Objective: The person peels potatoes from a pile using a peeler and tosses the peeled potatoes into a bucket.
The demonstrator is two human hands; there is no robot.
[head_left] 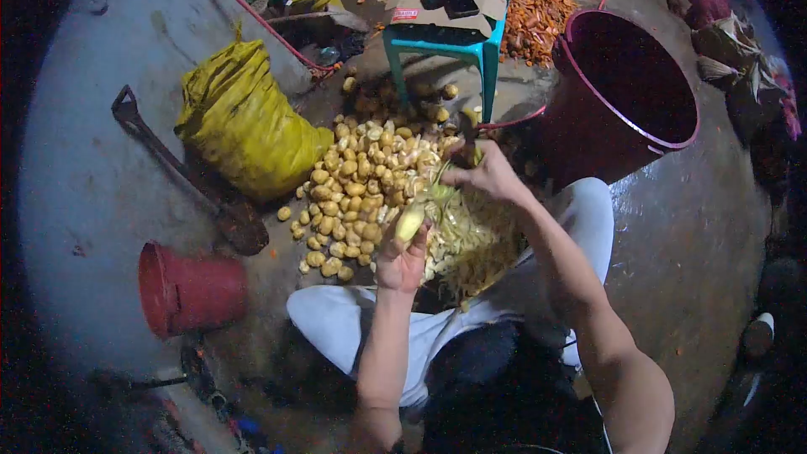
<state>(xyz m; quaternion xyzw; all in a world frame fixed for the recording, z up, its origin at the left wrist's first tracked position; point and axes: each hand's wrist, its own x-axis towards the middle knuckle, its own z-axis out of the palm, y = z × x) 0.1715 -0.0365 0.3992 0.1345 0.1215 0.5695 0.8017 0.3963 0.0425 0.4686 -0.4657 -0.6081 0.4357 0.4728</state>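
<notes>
A seated person's left hand (pixel 402 266) cradled a pale oblong vegetable (pixel 410 224) at the near edge of the potato pile (pixel 353 193), its fingers curled around the piece. The right hand (pixel 490 175) — its fingers bent in, what they gripped too blurred to tell — worked at the right side of the pile, near green strands (pixel 439 192). Pale peelings (pixel 483 231) lay against the pile's right side. Left of the pile leaned a yellow sack (pixel 244 118), with a shovel (pixel 181 164) farther left and a red bucket (pixel 206 290) nearer the person. Beyond the pile stood a teal chair (pixel 484 52) topped with cardboard (pixel 420 7) — orange pieces (pixel 538 21) strewn behind it — and a maroon tub (pixel 572 139) stood to the pile's right.
</notes>
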